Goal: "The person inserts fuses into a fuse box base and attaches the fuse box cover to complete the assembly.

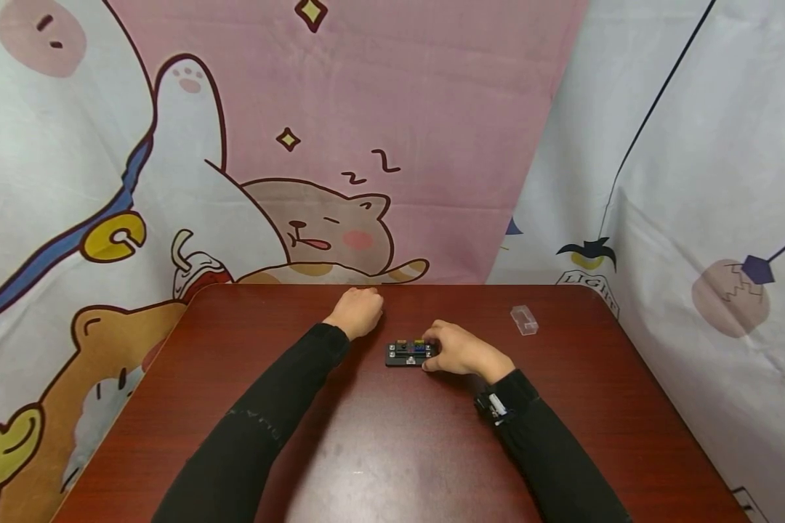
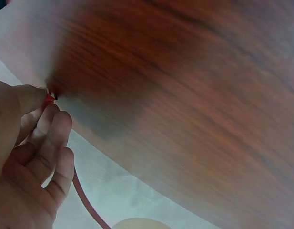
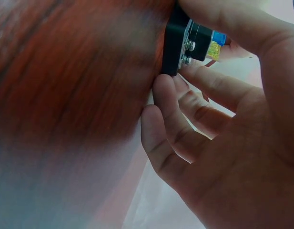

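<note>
On the table sits a black fuse block (image 1: 402, 359) with silver screws and yellow and blue blade fuses along its top. My right hand (image 1: 461, 350) grips its right end, thumb on the near side and fingers round the far side; the right wrist view shows the blue fuse (image 3: 218, 37) and yellow fuse (image 3: 213, 50) beside the fingers. Farther back and to the left, my left hand (image 1: 355, 312) is close over the table. Between its thumb and index finger it pinches a small red blade fuse (image 2: 50, 98), mostly hidden by the fingertips.
A clear plastic cover (image 1: 525, 319) lies on the table to the right, beyond my right hand. The brown wooden table (image 1: 366, 450) ends at the back against a printed cloth (image 1: 458, 145) with cartoon animals.
</note>
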### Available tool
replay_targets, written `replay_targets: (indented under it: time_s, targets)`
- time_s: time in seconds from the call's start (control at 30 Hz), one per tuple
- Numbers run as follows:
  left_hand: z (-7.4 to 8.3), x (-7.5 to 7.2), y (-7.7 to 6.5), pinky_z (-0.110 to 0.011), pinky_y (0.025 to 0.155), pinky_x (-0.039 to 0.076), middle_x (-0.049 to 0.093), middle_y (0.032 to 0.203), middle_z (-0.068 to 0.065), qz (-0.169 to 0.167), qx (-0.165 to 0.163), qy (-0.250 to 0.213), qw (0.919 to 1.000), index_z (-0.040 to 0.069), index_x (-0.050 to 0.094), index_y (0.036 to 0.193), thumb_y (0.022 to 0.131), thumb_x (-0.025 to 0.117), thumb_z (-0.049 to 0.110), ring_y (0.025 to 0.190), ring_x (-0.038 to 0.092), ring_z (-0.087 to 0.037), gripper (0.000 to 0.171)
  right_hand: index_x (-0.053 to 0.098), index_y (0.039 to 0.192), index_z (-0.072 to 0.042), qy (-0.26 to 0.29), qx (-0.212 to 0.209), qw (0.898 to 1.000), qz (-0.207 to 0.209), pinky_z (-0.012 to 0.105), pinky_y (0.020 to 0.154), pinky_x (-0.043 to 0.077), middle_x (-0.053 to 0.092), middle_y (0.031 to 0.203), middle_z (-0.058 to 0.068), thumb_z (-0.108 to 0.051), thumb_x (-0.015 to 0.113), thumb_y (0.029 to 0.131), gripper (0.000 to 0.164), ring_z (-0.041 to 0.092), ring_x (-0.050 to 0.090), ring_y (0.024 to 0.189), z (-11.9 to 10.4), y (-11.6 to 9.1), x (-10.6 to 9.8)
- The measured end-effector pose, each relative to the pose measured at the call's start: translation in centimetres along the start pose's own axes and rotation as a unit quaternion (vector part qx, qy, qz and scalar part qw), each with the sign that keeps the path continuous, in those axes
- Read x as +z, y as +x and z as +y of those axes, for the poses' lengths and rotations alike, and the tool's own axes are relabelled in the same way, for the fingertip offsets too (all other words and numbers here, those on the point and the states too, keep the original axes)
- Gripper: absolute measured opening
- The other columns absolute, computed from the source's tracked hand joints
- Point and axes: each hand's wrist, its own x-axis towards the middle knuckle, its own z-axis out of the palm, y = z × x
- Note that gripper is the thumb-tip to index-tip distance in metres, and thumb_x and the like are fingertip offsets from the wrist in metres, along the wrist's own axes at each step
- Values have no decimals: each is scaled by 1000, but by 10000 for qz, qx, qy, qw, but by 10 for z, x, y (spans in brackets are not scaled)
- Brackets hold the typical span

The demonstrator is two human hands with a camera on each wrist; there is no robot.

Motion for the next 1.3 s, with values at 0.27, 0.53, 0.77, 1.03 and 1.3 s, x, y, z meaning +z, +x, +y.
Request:
replay_targets:
  time_s: [0.27, 0.53, 0.77, 1.03, 1.3]
  targets:
    - [-4, 2, -8, -46, 91, 61, 78, 104, -8, 264, 178, -185, 9993, 12, 82, 106, 112, 65, 19, 102, 76, -28, 19, 75, 134, -11, -10, -28, 10000, 25, 43, 100, 55, 67, 124, 0, -31, 91, 90, 51, 17, 61, 104, 2, 0, -1]
    - [0, -7, -19, -45, 96, 59, 77, 110, -4, 377, 177, -629, 9972, 14, 82, 114, 112, 66, 24, 107, 74, -25, 19, 74, 135, -11, 18, -50, 10000, -19, 44, 101, 55, 67, 125, 1, -31, 91, 91, 51, 17, 61, 105, 1, 1, -1]
    - [15, -22, -29, -40, 93, 58, 76, 108, -1, 664, 420, -675, 9946, 16, 83, 117, 112, 68, 27, 102, 74, -20, 19, 75, 134, -10, 3, 3, 10000, 18, 43, 99, 55, 67, 122, 1, -30, 92, 90, 51, 17, 61, 103, 0, 2, -1]
    - [33, -35, -40, -37, 87, 56, 77, 104, 1, 801, 666, -832, 9911, 16, 83, 112, 109, 72, 26, 96, 74, -18, 15, 74, 134, -10, 64, 38, 10000, -28, 43, 99, 55, 67, 123, 1, -31, 92, 90, 52, 17, 61, 103, 2, 1, 0]
    - [41, -36, -49, -36, 85, 55, 77, 101, 4, 659, 1016, -721, 9900, 20, 84, 108, 108, 75, 28, 93, 73, -14, 13, 74, 135, -10, 92, 50, 9999, -20, 43, 99, 55, 67, 123, 1, -31, 92, 89, 53, 17, 61, 103, 2, 2, 1]
